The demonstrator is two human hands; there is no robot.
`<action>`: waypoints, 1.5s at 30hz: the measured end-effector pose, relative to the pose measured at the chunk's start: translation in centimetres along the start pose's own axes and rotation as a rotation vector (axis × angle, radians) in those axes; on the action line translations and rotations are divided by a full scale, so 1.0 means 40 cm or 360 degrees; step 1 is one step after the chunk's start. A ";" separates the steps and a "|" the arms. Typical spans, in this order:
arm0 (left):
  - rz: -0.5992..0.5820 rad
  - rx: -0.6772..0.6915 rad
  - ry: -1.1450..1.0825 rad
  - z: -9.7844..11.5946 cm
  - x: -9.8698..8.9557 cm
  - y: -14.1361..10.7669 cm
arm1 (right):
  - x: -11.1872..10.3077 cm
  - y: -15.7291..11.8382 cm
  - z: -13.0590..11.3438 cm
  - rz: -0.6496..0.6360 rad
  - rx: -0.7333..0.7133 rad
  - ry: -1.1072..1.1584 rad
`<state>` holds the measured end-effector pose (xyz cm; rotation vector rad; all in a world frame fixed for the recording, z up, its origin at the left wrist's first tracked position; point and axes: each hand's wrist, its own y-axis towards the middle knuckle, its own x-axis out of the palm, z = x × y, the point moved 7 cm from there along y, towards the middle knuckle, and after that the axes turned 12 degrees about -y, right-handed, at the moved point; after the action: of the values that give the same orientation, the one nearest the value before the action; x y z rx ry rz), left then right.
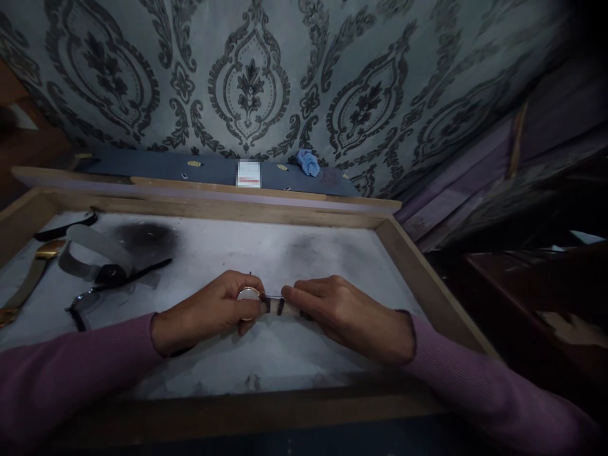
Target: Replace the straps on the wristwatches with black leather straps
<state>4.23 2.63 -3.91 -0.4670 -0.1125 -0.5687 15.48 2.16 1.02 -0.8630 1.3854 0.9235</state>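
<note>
My left hand (221,304) is closed around a round watch (248,295) with a pale face and a gold-coloured rim, held above the white bottom of a wooden tray. Its thumb and fingers press the watch's side. Just right of the watch, my right hand (335,304) is closed, fingertips together. A thin shiny piece (274,297) spans the gap between the two hands, with small dark and pale parts (274,307) below it. What my right fingers grip is mostly hidden, and I cannot tell whether it joins the watch.
The tray's wooden rim (427,285) surrounds the work. At its left lie a gold-coloured watch (28,278), a watch with a grey strap (97,253), and dark straps (147,269). Beyond the back rim are a small white box (248,174) and a crumpled blue cloth (308,163), before a patterned wall.
</note>
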 end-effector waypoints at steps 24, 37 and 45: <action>0.0107 -0.0072 -0.0099 0.007 -0.008 -0.002 | 0.017 -0.004 0.007 -0.0046 0.0120 0.0106; 0.0091 -0.0081 -0.0131 0.009 -0.007 -0.001 | 0.016 -0.006 0.033 0.0114 0.0377 0.0467; 0.0055 -0.0059 -0.0103 0.011 -0.006 0.001 | 0.083 0.013 0.053 0.0110 0.0877 0.1906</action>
<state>4.05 2.96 -3.59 -0.5224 -0.1555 -0.5224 15.81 4.41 -2.24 -0.9503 2.5275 -0.0723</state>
